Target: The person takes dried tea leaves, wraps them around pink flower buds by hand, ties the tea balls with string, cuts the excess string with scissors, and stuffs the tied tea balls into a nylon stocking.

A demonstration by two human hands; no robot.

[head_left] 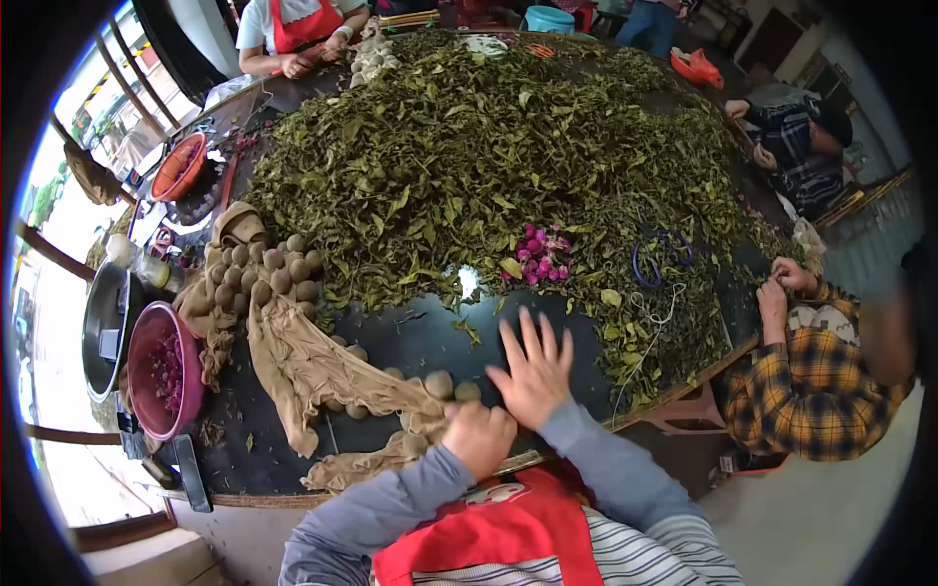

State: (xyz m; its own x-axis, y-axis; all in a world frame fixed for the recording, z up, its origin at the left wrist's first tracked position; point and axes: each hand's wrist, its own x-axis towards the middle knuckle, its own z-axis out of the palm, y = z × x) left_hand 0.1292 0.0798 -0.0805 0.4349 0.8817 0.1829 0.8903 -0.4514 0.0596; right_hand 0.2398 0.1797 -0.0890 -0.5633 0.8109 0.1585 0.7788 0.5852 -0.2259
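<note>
Fingers spread, my right hand (535, 376) lies on the dark tabletop (410, 337), just in front of the leaf pile. My left hand (481, 438) is closed in a fist near the table's front edge, gripping the end of a tan stocking-like cloth (303, 356); its palm side is hidden. Several brown round balls (439, 384) lie along the cloth and close to this hand, and more balls (280, 280) are bunched at its far left end. Beyond my right hand are a small heap of pink-purple dried flowers (543, 256) and a small white patch (469, 283).
A large heap of dried green leaves (489, 146) covers the table's middle. Left are a pink bowl of flowers (189, 415), a metal basin (95, 337), an orange basket (180, 168) and a phone (191, 474). A blue ring (640, 264) lies right. Other people sit around the table.
</note>
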